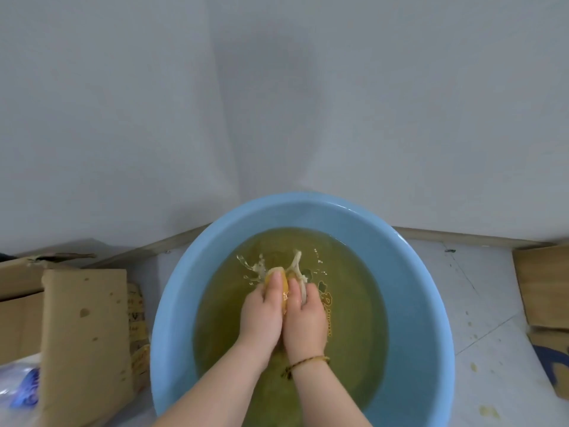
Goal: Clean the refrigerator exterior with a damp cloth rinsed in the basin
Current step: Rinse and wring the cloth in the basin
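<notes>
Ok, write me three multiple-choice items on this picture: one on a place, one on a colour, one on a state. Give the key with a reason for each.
1. Where is the cloth?
A. spread on a chair
B. gripped by the left hand and right hand inside the basin
C. hung on a hook

2. What colour is the basin?
A. red
B. white
C. light blue

3. What state is the water in?
A. clear and still
B. murky yellow-green, with a splash
C. frozen solid

Key:
1 B, since both hands curl round the yellow cloth within the basin's rim.
2 C, since its wall and rim are light blue all round.
3 B, since the water is cloudy yellow-green and drops fly up just beyond the fingers.
</notes>
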`<state>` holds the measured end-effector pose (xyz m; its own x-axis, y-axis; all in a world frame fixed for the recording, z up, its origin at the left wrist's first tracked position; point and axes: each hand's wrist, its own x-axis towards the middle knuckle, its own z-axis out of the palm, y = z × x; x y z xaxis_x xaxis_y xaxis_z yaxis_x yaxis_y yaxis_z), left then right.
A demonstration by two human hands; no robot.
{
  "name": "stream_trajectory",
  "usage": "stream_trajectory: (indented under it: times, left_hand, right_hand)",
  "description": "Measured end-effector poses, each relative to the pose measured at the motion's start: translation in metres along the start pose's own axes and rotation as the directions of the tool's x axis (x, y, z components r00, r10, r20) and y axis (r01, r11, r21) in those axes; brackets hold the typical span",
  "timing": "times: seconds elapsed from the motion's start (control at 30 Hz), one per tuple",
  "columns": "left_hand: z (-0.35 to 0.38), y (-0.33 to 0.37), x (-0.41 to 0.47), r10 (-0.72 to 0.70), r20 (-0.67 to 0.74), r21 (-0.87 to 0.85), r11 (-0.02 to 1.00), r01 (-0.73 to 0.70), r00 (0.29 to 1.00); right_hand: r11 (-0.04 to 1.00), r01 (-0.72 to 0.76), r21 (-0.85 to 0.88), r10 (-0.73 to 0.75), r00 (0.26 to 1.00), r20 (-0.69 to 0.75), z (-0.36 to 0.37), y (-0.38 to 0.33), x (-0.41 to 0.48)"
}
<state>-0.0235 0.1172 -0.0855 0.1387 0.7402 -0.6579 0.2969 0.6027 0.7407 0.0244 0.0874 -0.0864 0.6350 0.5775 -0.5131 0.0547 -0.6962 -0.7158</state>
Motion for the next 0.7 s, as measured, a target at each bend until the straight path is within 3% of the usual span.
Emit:
stream_trajectory:
  times: [0.13, 0.27, 0.37, 0.43, 0.53, 0.7]
  left_hand:
    - [-0.006, 0.004, 0.007, -0.028, -0.004, -0.032, 0.999, 0.028, 1.0]
    - [-0.011, -0.001, 0.008, -0.152, 0.054, -0.106, 0.982, 0.157, 0.987]
    - [-0.006, -0.015, 0.005, -0.176, 0.086, -0.036, 0.983, 0.18, 0.981]
    - [-0.008, -0.024, 0.01, -0.205, 0.058, 0.038, 0.979, 0.203, 0.977]
    - [-0.023, -0.038, 0.023, -0.289, 0.014, 0.129, 0.95, 0.285, 0.957]
    - [-0.037, -0.049, 0.037, -0.329, -0.086, 0.119, 0.934, 0.337, 0.941]
  right_hand:
    - [0.997, 0.044, 0.061, -0.046, 0.999, 0.022, 0.005, 0.002, -0.01]
    - [0.99, 0.135, -0.05, -0.129, 0.987, 0.094, 0.008, 0.016, -0.012]
    - [0.978, 0.079, -0.191, -0.063, 0.994, 0.087, 0.0, 0.03, 0.008]
    - [0.984, 0.005, -0.176, 0.004, 0.999, 0.051, -0.007, 0.041, 0.016]
    - [0.989, -0.041, -0.14, 0.059, 0.991, 0.123, -0.013, 0.059, 0.018]
    - [0.968, -0.107, -0.227, 0.136, 0.984, 0.117, -0.01, 0.076, 0.024]
